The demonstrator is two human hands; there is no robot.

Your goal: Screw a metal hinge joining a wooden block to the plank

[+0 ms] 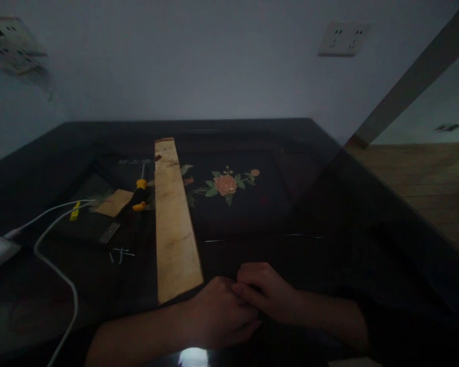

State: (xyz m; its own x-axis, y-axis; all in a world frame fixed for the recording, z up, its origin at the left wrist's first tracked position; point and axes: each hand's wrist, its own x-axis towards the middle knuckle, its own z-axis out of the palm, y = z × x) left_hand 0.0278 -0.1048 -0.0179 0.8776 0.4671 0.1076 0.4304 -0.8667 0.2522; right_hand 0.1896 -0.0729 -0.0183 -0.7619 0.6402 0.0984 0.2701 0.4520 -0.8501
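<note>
My left hand (224, 312) and my right hand (268, 290) rest together near the front edge of the black table. The right one lies over the fingers of the left, and both are closed with bent fingers. Neither shows an object in it; part of the left fingers is hidden. Just beyond the left hand, a long wooden board (174, 219) lies flat, pointing away from me. Left of the board are a yellow and black screwdriver (140, 194), a small piece of wood or card (115, 203), a metal plate with holes (109, 233) and several loose screws (121, 252).
A white cable (63, 275) curves over the table's left side, near a white power strip (0, 252). A yellow piece (75, 210) lies by the cable. A flower picture (225, 185) shows on the tabletop (275, 214). Behind stands a wall with a socket (344, 38).
</note>
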